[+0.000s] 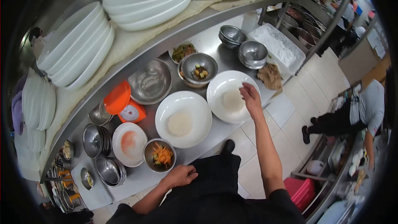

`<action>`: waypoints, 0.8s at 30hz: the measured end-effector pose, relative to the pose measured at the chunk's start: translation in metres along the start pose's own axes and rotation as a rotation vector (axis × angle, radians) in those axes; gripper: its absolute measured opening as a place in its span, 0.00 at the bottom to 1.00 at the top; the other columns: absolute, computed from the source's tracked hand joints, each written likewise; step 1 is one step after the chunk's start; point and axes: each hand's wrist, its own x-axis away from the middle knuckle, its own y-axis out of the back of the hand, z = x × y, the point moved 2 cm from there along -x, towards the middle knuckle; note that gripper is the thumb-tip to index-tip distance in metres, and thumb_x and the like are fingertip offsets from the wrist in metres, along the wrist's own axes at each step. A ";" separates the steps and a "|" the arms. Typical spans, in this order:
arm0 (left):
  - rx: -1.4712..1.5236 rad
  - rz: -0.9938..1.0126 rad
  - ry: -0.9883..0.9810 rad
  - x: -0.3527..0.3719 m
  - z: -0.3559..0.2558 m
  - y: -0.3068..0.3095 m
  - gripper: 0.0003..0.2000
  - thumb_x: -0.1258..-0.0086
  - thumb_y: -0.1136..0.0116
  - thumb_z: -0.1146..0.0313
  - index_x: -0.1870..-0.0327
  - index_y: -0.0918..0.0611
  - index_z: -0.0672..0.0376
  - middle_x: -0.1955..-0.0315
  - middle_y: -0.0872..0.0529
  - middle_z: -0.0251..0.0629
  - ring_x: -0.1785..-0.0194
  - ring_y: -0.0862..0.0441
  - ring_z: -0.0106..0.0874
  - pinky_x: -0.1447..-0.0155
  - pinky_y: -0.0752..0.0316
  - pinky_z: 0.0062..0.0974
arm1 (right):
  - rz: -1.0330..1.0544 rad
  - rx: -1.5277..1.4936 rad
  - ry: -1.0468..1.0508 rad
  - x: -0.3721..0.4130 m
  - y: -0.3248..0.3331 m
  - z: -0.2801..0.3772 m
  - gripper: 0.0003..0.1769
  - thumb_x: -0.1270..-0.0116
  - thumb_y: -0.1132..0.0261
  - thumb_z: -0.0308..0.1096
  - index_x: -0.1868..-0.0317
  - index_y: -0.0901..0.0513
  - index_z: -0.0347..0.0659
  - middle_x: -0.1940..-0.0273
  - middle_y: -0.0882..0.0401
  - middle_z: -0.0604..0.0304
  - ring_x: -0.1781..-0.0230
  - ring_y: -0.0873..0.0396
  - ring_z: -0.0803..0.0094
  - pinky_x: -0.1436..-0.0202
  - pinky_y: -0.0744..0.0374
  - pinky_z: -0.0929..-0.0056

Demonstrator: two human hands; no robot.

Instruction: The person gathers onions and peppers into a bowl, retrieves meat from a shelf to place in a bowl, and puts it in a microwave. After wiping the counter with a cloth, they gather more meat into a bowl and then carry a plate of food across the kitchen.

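My right hand [250, 96] is over the right rim of a wide white plate [215, 105], its fingertips drawn together. Whether anything small is between them is not visible. A pale, whitish round piece [233, 101] lies in that plate. To the left, a second white plate [198, 116] holds a similar pale round [180, 123]. My left hand [180, 176] rests low by my dark apron, fingers loosely bent and apart, with nothing seen in it. Nearest to it is a steel bowl [148, 159] of shredded orange and green vegetables [162, 155].
Behind the plates are a steel bowl [213, 64] with small yellowish pieces, a large steel bowl [166, 76] and an orange kitchen scale [134, 112]. A shelf stacked with white plates [145, 6] overhangs the counter. A white tray [286, 43] and brown cloth [270, 76] lie right. Another person [373, 99] works at right.
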 end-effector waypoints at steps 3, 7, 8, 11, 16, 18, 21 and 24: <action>0.083 -0.159 0.173 -0.012 -0.012 -0.008 0.13 0.38 0.43 0.60 0.62 0.18 0.61 0.66 0.16 0.48 0.60 0.19 0.46 0.56 0.25 0.37 | 0.198 0.072 0.036 -0.115 -0.043 -0.005 0.21 0.38 0.40 0.37 0.46 0.25 0.37 0.59 0.19 0.57 0.56 0.22 0.70 0.48 0.28 0.76; 0.126 -0.518 0.459 -0.019 -0.041 -0.044 0.11 0.39 0.42 0.61 0.63 0.17 0.59 0.70 0.15 0.46 0.63 0.17 0.43 0.56 0.23 0.35 | 0.359 0.357 0.027 -0.230 -0.121 -0.026 0.23 0.39 0.40 0.40 0.46 0.24 0.38 0.54 0.19 0.53 0.53 0.22 0.63 0.49 0.26 0.70; 0.215 -0.567 0.523 -0.021 -0.053 -0.055 0.11 0.39 0.42 0.61 0.63 0.17 0.59 0.69 0.15 0.46 0.64 0.16 0.41 0.56 0.23 0.34 | 0.427 0.531 0.035 -0.249 -0.141 -0.033 0.23 0.40 0.40 0.41 0.46 0.24 0.38 0.53 0.20 0.51 0.52 0.22 0.61 0.49 0.26 0.67; 0.487 -0.682 0.701 -0.027 -0.080 -0.095 0.12 0.37 0.42 0.60 0.61 0.17 0.59 0.67 0.15 0.47 0.63 0.15 0.39 0.56 0.23 0.33 | 0.770 0.426 -0.308 -0.274 -0.181 -0.047 0.22 0.38 0.41 0.44 0.49 0.22 0.38 0.53 0.21 0.52 0.58 0.21 0.66 0.56 0.24 0.64; 0.608 -0.759 0.955 -0.042 -0.112 -0.157 0.14 0.39 0.43 0.61 0.60 0.17 0.62 0.67 0.14 0.47 0.62 0.16 0.39 0.55 0.23 0.32 | 0.843 0.125 -0.455 -0.287 -0.230 -0.085 0.19 0.39 0.42 0.37 0.55 0.21 0.29 0.57 0.20 0.46 0.62 0.20 0.57 0.63 0.22 0.62; 0.675 -0.762 1.017 -0.043 -0.120 -0.181 0.15 0.40 0.42 0.61 0.61 0.17 0.64 0.67 0.14 0.45 0.62 0.15 0.35 0.55 0.24 0.30 | 0.739 0.097 -0.443 -0.291 -0.234 -0.087 0.19 0.39 0.44 0.32 0.56 0.23 0.22 0.58 0.21 0.40 0.63 0.19 0.54 0.63 0.21 0.59; 0.695 -0.863 1.067 -0.050 -0.137 -0.200 0.14 0.41 0.42 0.61 0.62 0.17 0.64 0.68 0.15 0.47 0.63 0.16 0.36 0.57 0.24 0.31 | 0.664 0.157 -0.375 -0.305 -0.232 -0.079 0.18 0.39 0.45 0.33 0.57 0.24 0.22 0.63 0.21 0.42 0.69 0.20 0.59 0.68 0.22 0.64; 0.766 -0.882 1.065 -0.052 -0.150 -0.224 0.13 0.40 0.42 0.62 0.63 0.17 0.64 0.70 0.15 0.47 0.64 0.16 0.37 0.58 0.23 0.31 | 0.627 0.143 -0.337 -0.313 -0.221 -0.066 0.16 0.37 0.47 0.34 0.62 0.24 0.24 0.70 0.20 0.46 0.77 0.23 0.68 0.74 0.24 0.71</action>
